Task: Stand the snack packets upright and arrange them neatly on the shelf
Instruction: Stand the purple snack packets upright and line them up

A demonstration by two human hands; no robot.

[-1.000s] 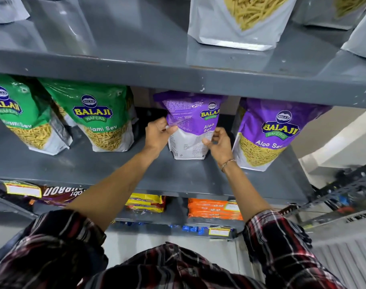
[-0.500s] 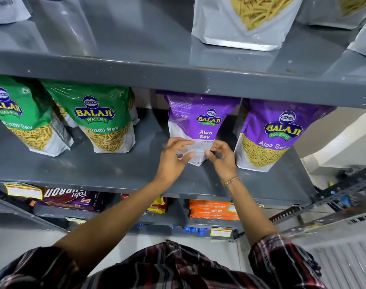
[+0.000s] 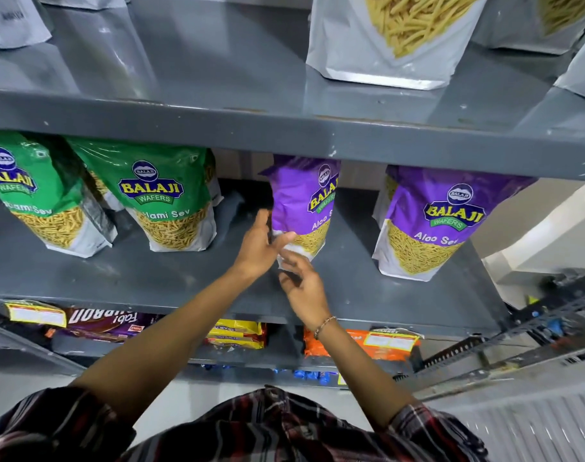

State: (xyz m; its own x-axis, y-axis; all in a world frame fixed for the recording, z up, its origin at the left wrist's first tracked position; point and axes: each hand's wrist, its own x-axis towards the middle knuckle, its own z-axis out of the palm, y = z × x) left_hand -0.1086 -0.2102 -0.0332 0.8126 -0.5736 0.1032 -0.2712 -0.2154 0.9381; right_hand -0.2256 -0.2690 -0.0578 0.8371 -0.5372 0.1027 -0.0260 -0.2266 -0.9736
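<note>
A purple Aloo Sev packet (image 3: 303, 201) stands upright in the middle of the grey middle shelf (image 3: 151, 278), turned partly sideways so its front faces right. My left hand (image 3: 259, 243) grips its lower left edge, thumb across the front. My right hand (image 3: 301, 281) hovers just below the packet's bottom corner with fingers spread, holding nothing. A second purple Aloo Sev packet (image 3: 431, 225) stands upright to the right. Two green Sev packets (image 3: 167, 201) (image 3: 34, 198) stand upright on the left.
The upper shelf (image 3: 284, 128) overhangs the packets' tops and carries silver pouches (image 3: 391, 38). On the lower shelf lie a brown packet (image 3: 107, 323), yellow packets (image 3: 234, 333) and orange packets (image 3: 361, 345). A metal rack (image 3: 534, 331) stands at the right.
The middle purple packet has been turned from showing its back to facing partly right. My left hand moved onto its lower left edge; my right hand let go and dropped below it.
</note>
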